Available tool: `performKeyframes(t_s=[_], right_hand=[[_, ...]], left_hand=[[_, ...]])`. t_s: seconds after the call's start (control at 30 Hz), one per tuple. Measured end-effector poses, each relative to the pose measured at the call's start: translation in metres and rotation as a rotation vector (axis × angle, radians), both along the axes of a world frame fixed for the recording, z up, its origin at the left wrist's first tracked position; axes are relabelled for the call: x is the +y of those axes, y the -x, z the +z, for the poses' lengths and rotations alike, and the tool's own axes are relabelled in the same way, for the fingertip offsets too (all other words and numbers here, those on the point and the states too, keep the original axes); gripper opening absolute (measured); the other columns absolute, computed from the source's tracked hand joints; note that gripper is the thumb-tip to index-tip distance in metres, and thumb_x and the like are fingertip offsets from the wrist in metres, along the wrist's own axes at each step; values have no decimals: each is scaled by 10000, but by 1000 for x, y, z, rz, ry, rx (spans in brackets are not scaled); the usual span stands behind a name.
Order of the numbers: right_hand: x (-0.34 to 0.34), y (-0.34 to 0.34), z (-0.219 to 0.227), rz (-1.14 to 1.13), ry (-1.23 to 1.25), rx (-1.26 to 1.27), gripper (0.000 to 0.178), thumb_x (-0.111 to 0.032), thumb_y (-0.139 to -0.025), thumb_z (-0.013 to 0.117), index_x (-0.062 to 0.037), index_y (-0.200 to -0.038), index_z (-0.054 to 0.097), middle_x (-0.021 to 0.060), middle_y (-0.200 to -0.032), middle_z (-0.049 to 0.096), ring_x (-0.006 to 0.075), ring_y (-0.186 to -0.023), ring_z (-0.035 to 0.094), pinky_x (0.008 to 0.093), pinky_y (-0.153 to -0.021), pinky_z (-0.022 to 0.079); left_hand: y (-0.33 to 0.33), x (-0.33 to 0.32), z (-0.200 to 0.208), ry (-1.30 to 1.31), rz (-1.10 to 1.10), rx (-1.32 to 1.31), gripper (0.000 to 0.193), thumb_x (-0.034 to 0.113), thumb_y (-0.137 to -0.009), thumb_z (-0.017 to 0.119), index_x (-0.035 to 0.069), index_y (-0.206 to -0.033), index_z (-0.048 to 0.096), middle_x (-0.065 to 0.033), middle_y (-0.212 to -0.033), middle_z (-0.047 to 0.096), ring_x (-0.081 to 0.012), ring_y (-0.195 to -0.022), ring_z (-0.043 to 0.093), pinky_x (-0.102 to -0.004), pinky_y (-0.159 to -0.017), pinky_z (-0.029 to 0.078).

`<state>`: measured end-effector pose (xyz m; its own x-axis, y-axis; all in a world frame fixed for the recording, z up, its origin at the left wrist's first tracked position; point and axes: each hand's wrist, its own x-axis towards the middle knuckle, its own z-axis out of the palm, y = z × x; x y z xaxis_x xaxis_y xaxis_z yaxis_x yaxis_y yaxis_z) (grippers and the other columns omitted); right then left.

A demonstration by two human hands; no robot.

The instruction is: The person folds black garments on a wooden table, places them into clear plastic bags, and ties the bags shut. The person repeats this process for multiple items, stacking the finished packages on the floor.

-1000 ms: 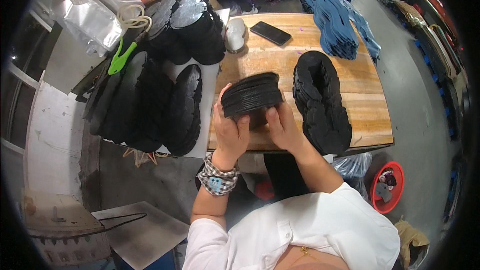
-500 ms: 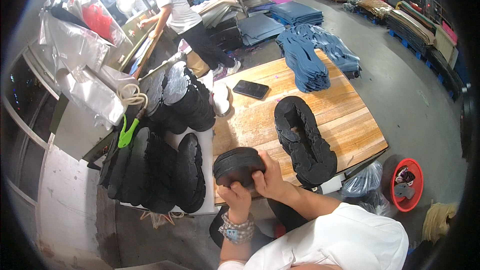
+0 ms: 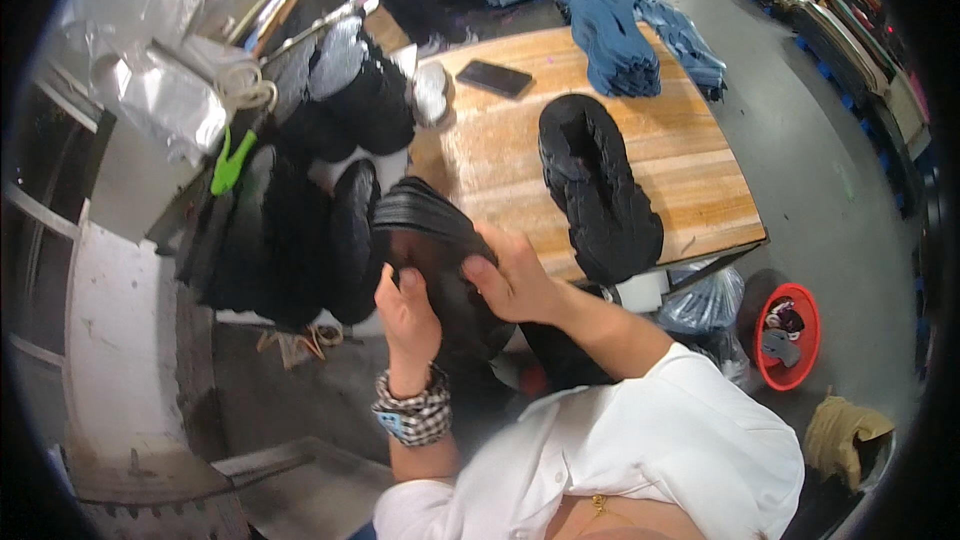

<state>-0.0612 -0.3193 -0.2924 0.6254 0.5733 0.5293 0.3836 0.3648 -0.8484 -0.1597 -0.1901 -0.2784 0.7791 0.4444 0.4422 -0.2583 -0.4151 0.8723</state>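
Between my two hands is a stack of black sole-shaped sheets [image 3: 440, 290], tilted so that its broad face and the layered far end show. My left hand [image 3: 408, 318], with a checkered band at the wrist, grips its left side. On the right side my right hand [image 3: 518, 278] is closed round the edge, thumb on the face. The near end of the stack blends into dark clothing. To the right, a black sole-shaped stack [image 3: 615, 225] with a hollow down its middle lies on the wooden table [image 3: 700, 160]. Beside my left hand stand several upright black sole-shaped stacks [image 3: 270, 240].
A phone [image 3: 494, 79] and white pieces [image 3: 431, 95] lie at the table's far left. Blue cut sheets [image 3: 615, 45] are piled at the far edge. A green-handled tool [image 3: 233, 162] rests by the black stacks. A red basin [image 3: 814, 345] stands on the floor at right.
The view has tipped downward, so the table sits higher in the picture. The held stack has turned from end-on to showing its long face. Both hands still hold it, now farther apart.
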Motion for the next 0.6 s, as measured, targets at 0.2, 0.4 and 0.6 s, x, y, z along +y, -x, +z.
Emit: performKeyframes(t_s=[0.2, 0.4, 0.6], right_hand=[[-6, 2, -10, 406, 38, 287, 361, -368, -959, 558, -14, -887, 546, 17, -652, 545, 76, -571, 539, 235, -526, 461], [5, 22, -14, 132, -67, 137, 323, -283, -962, 538, 15, -1088, 541, 55, -777, 568, 132, -730, 540, 284, -674, 466], [3, 28, -25, -190, 49, 182, 448, -400, -968, 483, 27, -839, 517, 226, -716, 509, 248, -662, 517, 389, -613, 416]], left_hand=[[40, -19, 6, 519, -252, 74, 519, 427, -1009, 423, -69, -1117, 530, -111, -921, 648, -148, -807, 602, -262, -728, 482], [36, -30, -16, 125, 181, -39, 448, 353, -999, 497, -63, -1165, 517, -76, -1041, 624, -133, -909, 556, -256, -804, 450], [32, -39, -38, -45, 262, -2, 400, 317, -1019, 454, -50, -1161, 524, -81, -1037, 620, -117, -894, 546, -246, -778, 442]])
